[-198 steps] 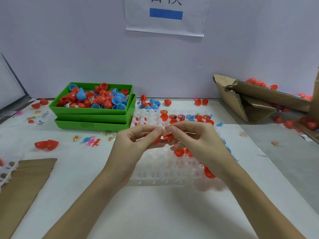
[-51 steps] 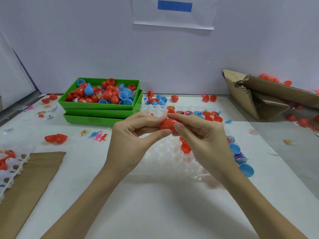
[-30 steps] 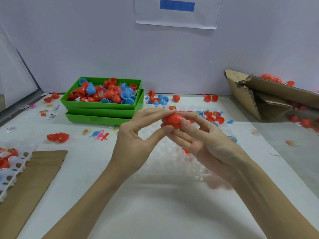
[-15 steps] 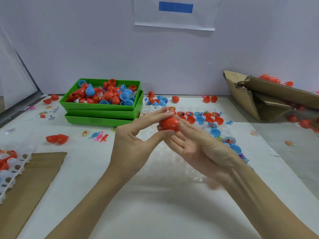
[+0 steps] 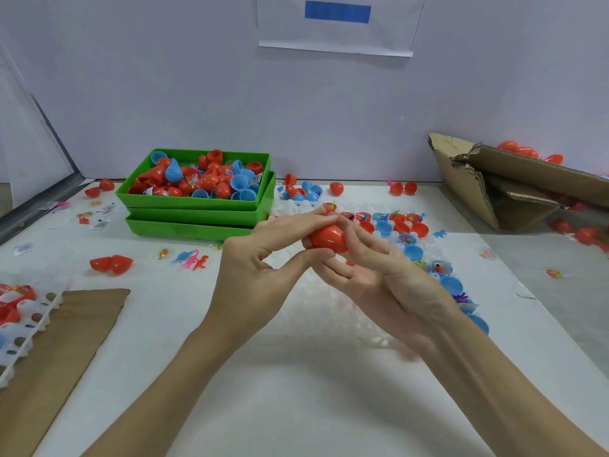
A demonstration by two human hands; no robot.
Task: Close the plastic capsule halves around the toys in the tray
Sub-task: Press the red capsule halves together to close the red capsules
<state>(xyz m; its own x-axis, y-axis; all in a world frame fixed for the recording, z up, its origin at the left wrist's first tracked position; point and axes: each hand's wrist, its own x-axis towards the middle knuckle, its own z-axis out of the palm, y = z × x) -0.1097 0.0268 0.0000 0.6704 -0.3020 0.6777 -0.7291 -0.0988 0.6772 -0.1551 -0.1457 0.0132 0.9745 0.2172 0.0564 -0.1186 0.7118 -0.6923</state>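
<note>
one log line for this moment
step: closing | left hand: pinches red capsule | right hand: cradles it | white tray: open halves remain

Two bare forearms, left hand [image 5: 260, 275], right hand [image 5: 389, 285], no sleeves, no jewellery

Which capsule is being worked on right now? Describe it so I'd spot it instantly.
Start at the stacked green trays on the white table, then look right to the two hands in mid-air. The red capsule sits pinched between the left hand and right hand: the only one held off the table.

Stacked bins [image 5: 197, 214] left of tray [image 5: 333, 305]; box [image 5: 514, 183] right.
</note>
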